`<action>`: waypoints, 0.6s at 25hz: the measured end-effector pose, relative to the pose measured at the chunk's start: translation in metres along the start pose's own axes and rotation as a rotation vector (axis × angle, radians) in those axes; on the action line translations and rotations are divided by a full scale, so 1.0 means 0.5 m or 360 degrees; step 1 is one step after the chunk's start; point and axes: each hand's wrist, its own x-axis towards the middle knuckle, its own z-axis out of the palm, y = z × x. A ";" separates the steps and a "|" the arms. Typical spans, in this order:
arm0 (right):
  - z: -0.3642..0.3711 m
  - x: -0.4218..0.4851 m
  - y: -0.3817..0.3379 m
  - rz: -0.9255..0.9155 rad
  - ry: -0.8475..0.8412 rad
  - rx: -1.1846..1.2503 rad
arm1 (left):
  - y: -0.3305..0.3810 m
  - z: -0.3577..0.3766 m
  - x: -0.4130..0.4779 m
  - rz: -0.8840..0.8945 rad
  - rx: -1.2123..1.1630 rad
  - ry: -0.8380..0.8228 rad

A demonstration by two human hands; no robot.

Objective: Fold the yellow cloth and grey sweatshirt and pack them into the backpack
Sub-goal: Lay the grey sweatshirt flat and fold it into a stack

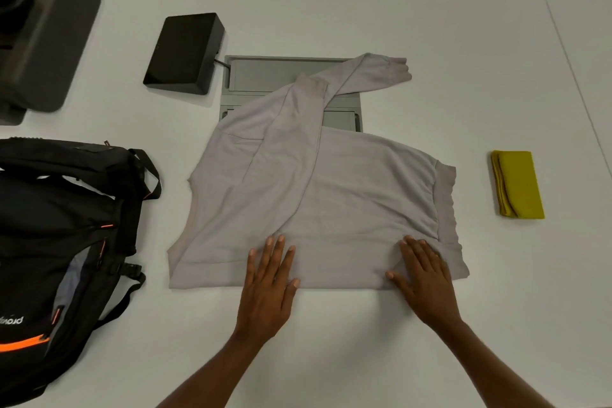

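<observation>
The grey sweatshirt point(347, 189) lies spread on the white table, its near edge folded over and one sleeve laid diagonally toward the far right. My left hand point(270, 285) presses flat on the near folded edge, fingers straight. My right hand point(425, 278) presses flat on the same edge further right. The yellow cloth point(518, 184) lies folded into a small rectangle at the right, apart from the sweatshirt. The black backpack point(63, 235) with orange trim lies at the left, untouched.
A black box point(185, 51) with a cable sits behind the sweatshirt to the left. A grey recessed panel point(265, 74) in the table lies partly under the sleeve. Dark equipment point(43, 33) occupies the far left corner.
</observation>
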 end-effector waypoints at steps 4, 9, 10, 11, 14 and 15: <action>-0.047 0.095 -0.044 0.0065 0.0224 0.0136 | -0.064 -0.040 0.024 -0.0376 -0.0052 0.0207; -0.112 0.306 -0.154 -0.0145 0.0271 0.0152 | -0.162 -0.026 0.076 -0.0659 -0.0008 0.0199; -0.125 0.352 -0.181 -0.0165 0.0241 0.0166 | -0.165 -0.023 0.082 -0.0682 0.0012 0.0208; -0.138 0.398 -0.207 -0.0173 0.0204 0.0189 | -0.165 -0.020 0.087 -0.0700 0.0043 0.0217; -0.177 0.529 -0.281 -0.0204 0.0127 0.0235 | -0.160 -0.016 0.092 -0.0731 0.0120 0.0242; -0.189 0.567 -0.302 -0.0225 0.0122 0.0230 | -0.159 -0.016 0.093 -0.0733 0.0130 0.0247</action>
